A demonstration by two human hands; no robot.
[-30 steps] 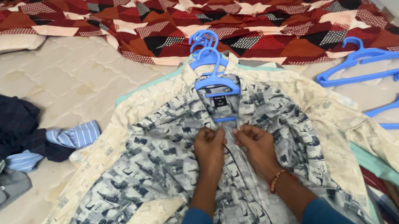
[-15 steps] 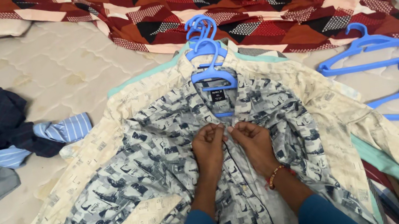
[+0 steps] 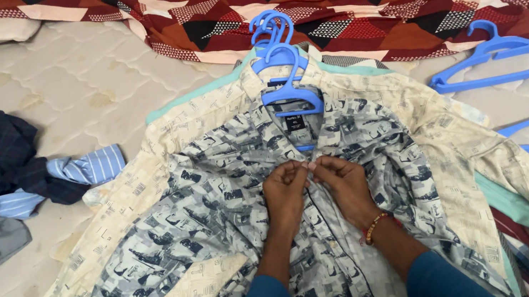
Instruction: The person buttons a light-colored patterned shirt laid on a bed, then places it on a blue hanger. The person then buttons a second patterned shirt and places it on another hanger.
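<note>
Both hands meet at the button line of the grey printed shirt [image 3: 221, 229], just below its collar. The left hand [image 3: 284, 192] and the right hand [image 3: 345, 181] have fingertips pinched together on the two front edges, knuckle to knuckle, thumbs nearly touching. The shirt lies face up on a blue hanger [image 3: 291, 93], topmost of a stack over a cream shirt [image 3: 422, 135] and a teal one [image 3: 210, 89], mid-mattress [image 3: 73, 88] toward the near edge. Its long axis runs from the hanger hook at the far side straight back toward the person, the placket lying directly under the fingers; neither hand is nearer. Spare blue hangers [image 3: 515, 46] sit by the right edge (dark clothes heaped at the left). Against a second ago, the hands sit slightly closer to the collar and tighter together.
</note>
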